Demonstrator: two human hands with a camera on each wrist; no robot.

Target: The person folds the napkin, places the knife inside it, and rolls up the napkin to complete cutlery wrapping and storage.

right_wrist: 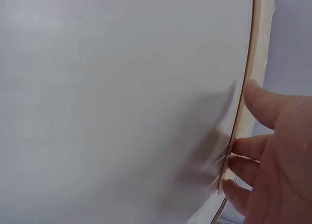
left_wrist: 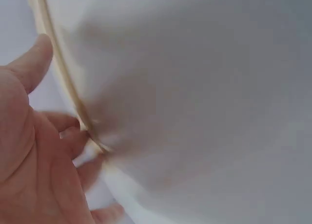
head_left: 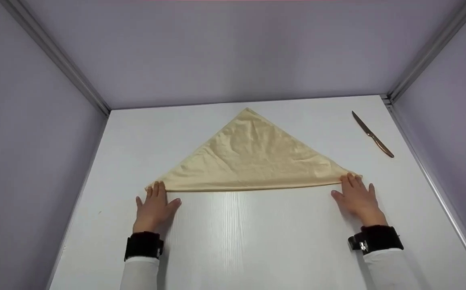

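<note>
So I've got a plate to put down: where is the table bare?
Bare: the near strip between the left hand and right hand, below the folded cloth; also the far-left corner of the table. The far right holds a knife.

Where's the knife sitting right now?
In the head view, the knife lies on the white table at the far right, near the back corner, apart from the folded cloth triangle and beyond the right hand.
</note>
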